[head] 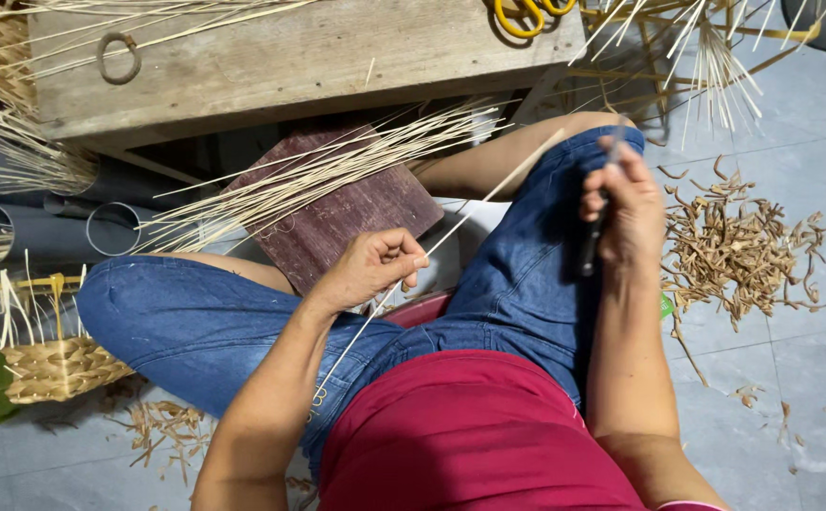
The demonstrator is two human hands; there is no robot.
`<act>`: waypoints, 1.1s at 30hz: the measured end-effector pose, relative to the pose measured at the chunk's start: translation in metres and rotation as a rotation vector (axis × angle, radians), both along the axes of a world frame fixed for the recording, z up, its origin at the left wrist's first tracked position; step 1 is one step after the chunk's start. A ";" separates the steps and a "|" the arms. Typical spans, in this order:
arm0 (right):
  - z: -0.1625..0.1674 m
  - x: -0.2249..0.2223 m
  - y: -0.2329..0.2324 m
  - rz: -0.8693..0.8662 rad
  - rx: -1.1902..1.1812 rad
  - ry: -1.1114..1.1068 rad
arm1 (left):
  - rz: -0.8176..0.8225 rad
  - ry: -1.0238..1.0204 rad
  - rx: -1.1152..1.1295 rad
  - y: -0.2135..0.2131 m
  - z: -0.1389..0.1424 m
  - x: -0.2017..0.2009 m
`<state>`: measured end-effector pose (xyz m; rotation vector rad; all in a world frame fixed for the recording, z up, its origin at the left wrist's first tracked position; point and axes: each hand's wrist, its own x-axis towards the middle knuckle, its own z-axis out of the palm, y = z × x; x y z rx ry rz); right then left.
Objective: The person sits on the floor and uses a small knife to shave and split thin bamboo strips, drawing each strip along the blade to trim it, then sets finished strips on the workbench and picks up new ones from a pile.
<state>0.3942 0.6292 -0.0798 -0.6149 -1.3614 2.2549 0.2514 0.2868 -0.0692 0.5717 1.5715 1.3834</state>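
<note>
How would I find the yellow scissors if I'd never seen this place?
Look at the big wooden bench across the top. Follow its far edge rightward to the scissors. Their bright yellow handle loops stand out from the pale straw-coloured sticks everywhere else.

denim shorts [195, 322]: faded blue
shirt [470, 435]: dark red
cane strips [318, 175]: pale straw
board [347, 213]: maroon
scissors [527, 14]: yellow handles
shavings [744, 246]: tan-brown
floor tiles [810, 378]: grey

No packages, labels, signs or screens show anywhere in this view of the work area.
</note>
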 end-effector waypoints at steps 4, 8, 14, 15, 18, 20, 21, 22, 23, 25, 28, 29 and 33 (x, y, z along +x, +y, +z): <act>0.010 0.004 -0.010 0.067 0.033 -0.003 | 0.051 0.023 0.027 0.007 -0.005 -0.002; 0.008 -0.014 -0.069 0.418 0.027 -0.177 | 0.095 0.037 0.022 0.017 -0.011 -0.002; 0.012 -0.030 -0.113 0.617 0.011 -0.191 | 0.066 -0.083 0.109 0.014 -0.014 -0.005; 0.012 -0.030 -0.113 0.618 0.011 -0.180 | 0.059 -0.133 0.149 0.013 -0.015 -0.006; 0.007 -0.028 -0.107 0.596 0.009 -0.162 | 0.050 -0.193 0.109 0.012 -0.016 -0.004; 0.001 -0.027 -0.099 0.559 0.011 -0.153 | 0.043 -0.217 0.079 0.011 -0.017 -0.002; -0.002 -0.026 -0.093 0.510 0.014 -0.139 | 0.037 -0.231 0.064 0.010 -0.017 -0.001; -0.004 -0.024 -0.085 0.461 0.016 -0.128 | 0.023 -0.219 0.059 0.009 -0.017 0.000; -0.006 -0.020 -0.076 0.410 0.019 -0.117 | 0.008 -0.207 0.055 0.008 -0.017 0.000; -0.005 -0.013 -0.052 0.277 0.029 -0.121 | -0.014 -0.186 0.060 0.008 -0.016 -0.001; 0.001 -0.009 -0.019 0.132 -0.045 -0.037 | -0.024 -0.169 0.067 0.007 -0.015 -0.003; 0.002 -0.008 -0.015 0.088 -0.087 0.001 | -0.028 -0.168 0.057 0.006 -0.015 -0.004; 0.013 0.002 -0.013 0.079 0.007 -0.024 | 0.058 -0.197 0.065 0.008 -0.016 -0.006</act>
